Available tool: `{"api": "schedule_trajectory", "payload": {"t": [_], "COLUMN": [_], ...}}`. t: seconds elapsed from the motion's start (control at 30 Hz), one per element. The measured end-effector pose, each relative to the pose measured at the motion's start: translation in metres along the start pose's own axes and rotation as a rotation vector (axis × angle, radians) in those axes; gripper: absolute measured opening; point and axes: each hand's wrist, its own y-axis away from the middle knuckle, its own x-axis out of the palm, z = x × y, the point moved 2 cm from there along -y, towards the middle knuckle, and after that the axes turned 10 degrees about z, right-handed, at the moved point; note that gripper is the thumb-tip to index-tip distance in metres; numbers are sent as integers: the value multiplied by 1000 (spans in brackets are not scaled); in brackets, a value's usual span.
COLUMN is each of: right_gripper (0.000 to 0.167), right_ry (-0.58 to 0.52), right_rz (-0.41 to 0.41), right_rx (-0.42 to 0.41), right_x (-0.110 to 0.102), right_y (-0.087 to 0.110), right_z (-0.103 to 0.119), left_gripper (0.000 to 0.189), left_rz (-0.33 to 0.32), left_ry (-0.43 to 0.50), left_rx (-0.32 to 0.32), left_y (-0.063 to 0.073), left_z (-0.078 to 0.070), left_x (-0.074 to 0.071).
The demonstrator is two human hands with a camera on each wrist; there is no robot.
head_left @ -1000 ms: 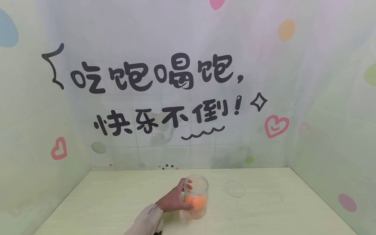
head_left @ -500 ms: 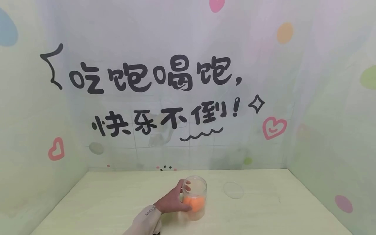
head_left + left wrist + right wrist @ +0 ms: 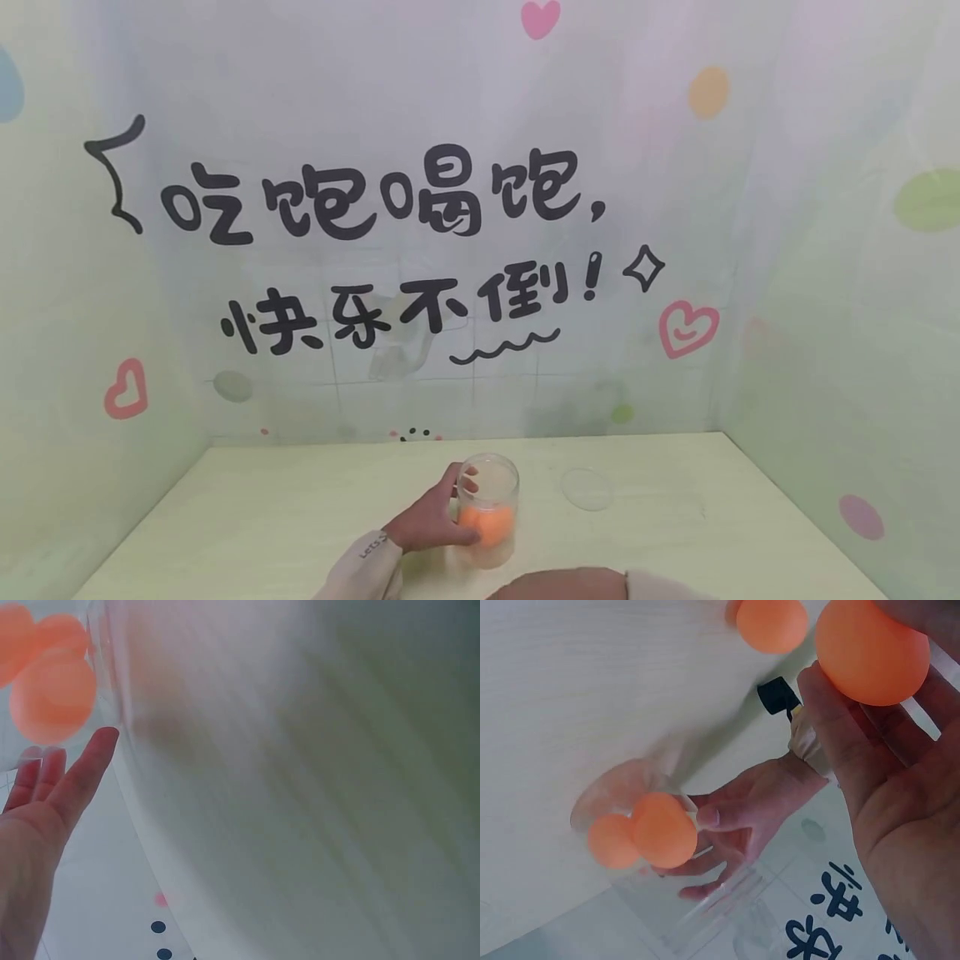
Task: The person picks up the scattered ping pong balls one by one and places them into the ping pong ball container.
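From well back, the head view faces forward and down, a clear cylindrical plastic jar [image 3: 497, 490] low centre. Both wrist views share it: the left close, jar cropped upper left, blurred right side perhaps pale flat tabletop [image 3: 615, 542]; the right tipped, jar lower left, tabletop above black-lettered whitish wall [image 3: 817, 859].

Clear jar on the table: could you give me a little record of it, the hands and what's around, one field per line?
Jar: clear jar, upright on the table, top uncovered
Inside: orange balls, three visible from the left wrist
Left hand: left hand grips the jar's side
Right hand: right hand holds another ball
Loose: a ball on the table, with part of one more beside it
Nearby: clear round disc, perhaps a lid
Backdrop: pale wall with dark writing and pink hearts
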Motion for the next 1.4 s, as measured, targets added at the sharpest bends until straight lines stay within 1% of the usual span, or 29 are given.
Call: {"api": "schedule_trajectory", "payload": {"t": [0.03, 0.07, 0.1, 0.17, 0.2, 0.3, 0.4, 0.53, 0.77, 1.0, 1.1, 1.23, 1.4], "right_gripper": [13, 12, 14, 5, 6, 24, 31, 32, 28, 26, 25, 26, 27], "right_ry": [221, 293, 263, 630, 777, 688, 637, 609, 479, 423, 399, 405, 391], "right_rz": [53, 86, 112, 12, -19, -19, -50, -104, -166, -207, -216, -243, -275], "right_rx": [-141, -374, -481, -497, -506, -415, -336, -287, -189, -123, -118, -132, -104], "right_x": [-3, -9, -17, -30, -40, -57, -69, -80, -100, -121, -126, -132, -139], "right_y": [4, 12, 18, 16, 30, 27, 27, 27, 29, 25, 24, 24, 26], "right_z": [6, 8, 7, 14, 36, 36, 30, 24, 15, 7, 3, -1, -5], "left_gripper": [80, 80, 80, 80, 80, 80, 82, 82, 79, 80, 77, 78, 81], "left_rz": [4, 7, 9, 9, 6, -2, 5, 17, 27, 14, 18, 22, 26], "left_ry": [2, 5, 3, 2, -1, -8, -4, 2, -3, 3, 14, 16, 14], "left_rx": [6, 12, 15, 11, 10, 0, 6, 16, 24, 4, 1, 0, 13], "left_y": [-1, -2, -2, -3, -3, -2, -2, -3, -2, -2, -1, 0, -2], "left_z": [0, 0, -1, -1, -1, -2, -3, -2, 0, 0, 1, 2, 2], "left_x": [0, 1, 1, 1, 1, 0, 0, 1, 2, 0, 0, 2, -1]}}
